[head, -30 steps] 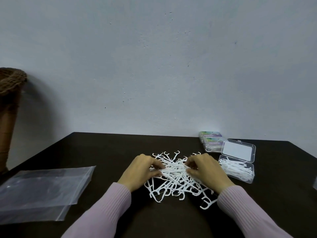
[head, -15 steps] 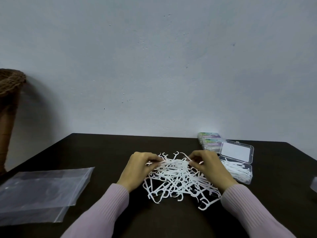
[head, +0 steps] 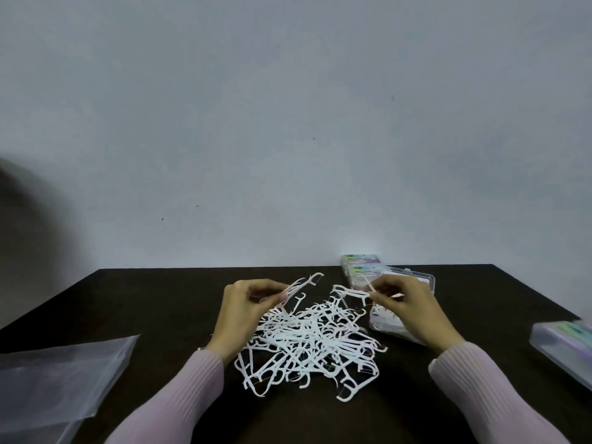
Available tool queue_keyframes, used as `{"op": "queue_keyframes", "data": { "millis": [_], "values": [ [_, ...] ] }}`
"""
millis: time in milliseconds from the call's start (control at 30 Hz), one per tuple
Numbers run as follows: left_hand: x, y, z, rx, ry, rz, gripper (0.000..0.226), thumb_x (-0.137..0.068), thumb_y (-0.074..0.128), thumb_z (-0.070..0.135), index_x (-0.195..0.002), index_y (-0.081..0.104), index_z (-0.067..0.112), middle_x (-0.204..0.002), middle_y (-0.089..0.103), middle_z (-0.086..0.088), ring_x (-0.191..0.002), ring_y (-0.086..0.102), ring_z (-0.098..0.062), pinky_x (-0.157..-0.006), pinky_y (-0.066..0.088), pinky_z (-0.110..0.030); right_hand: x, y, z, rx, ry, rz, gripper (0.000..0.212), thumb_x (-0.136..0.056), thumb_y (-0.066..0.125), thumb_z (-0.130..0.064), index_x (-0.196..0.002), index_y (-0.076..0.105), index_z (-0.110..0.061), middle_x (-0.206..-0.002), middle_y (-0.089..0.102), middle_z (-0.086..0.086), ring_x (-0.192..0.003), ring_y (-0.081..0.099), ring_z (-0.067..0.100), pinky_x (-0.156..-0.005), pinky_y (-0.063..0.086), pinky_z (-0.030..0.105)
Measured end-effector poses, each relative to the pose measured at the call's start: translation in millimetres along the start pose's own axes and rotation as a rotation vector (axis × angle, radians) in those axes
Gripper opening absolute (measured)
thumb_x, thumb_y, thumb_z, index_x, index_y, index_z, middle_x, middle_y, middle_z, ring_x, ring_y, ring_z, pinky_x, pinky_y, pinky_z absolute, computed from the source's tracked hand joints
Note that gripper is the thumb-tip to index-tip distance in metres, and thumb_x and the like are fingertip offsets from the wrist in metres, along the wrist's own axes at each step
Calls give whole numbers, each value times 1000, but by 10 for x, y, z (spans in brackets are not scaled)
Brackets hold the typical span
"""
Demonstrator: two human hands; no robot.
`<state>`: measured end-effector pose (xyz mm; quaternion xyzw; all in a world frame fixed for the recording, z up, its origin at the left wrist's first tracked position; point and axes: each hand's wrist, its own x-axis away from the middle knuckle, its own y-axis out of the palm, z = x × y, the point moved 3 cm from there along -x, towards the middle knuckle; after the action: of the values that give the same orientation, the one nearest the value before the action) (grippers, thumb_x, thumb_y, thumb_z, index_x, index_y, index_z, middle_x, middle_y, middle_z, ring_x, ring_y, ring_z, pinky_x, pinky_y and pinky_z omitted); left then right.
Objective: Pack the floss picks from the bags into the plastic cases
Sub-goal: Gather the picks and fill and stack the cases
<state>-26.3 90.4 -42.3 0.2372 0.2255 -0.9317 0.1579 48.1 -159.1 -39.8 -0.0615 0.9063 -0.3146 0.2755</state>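
A loose heap of white floss picks [head: 307, 341] lies on the dark table [head: 160, 302] in front of me. My left hand [head: 243, 312] pinches a few picks, lifted above the heap's left side. My right hand [head: 407, 309] pinches a few picks at the heap's upper right, in front of an open clear plastic case [head: 389, 325] that holds picks. The case's raised lid [head: 423, 278] shows behind my right hand.
Two closed cases with coloured labels [head: 360, 264] are stacked at the back, by the wall. Another case [head: 563, 344] sits blurred at the right edge. Empty clear bags [head: 61, 376] lie at the left front.
Both hands have risen off the heap and moved apart, each lifting a few picks. The view has swung to the right, so the basket at the left is gone.
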Motion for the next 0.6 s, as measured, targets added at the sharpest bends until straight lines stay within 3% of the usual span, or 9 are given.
{"op": "queue_keyframes", "data": {
  "millis": [300, 500, 600],
  "values": [
    [-267, 589, 208, 102, 12, -81, 16, -75, 75, 9, -85, 74, 22, -73, 74, 6, -71, 70, -11, -67, 55, -19, 83, -467, 362, 171, 138, 33, 17, -85, 63, -11, -101, 66, -17, -92, 62, -5, -78, 54, -3, -61, 44, 10],
    [-407, 978, 298, 181, 3, -145, 17, -76, 74, 7, -93, 74, 10, -78, 74, 4, -73, 69, -6, -63, 50, -13, 87, -438, 517, 249, 223, -54, 17, -85, 65, -17, -101, 67, -18, -93, 61, -6, -84, 56, 1, -82, 49, 19],
    [-453, 1159, 359, 220, 5, -162, 15, -77, 74, 5, -91, 74, 11, -78, 74, 1, -69, 68, -3, -61, 48, -12, 95, -483, 556, 264, 260, -27, 14, -84, 67, -20, -99, 68, -21, -90, 62, -8, -82, 56, 1, -82, 49, 20]
  ]
}}
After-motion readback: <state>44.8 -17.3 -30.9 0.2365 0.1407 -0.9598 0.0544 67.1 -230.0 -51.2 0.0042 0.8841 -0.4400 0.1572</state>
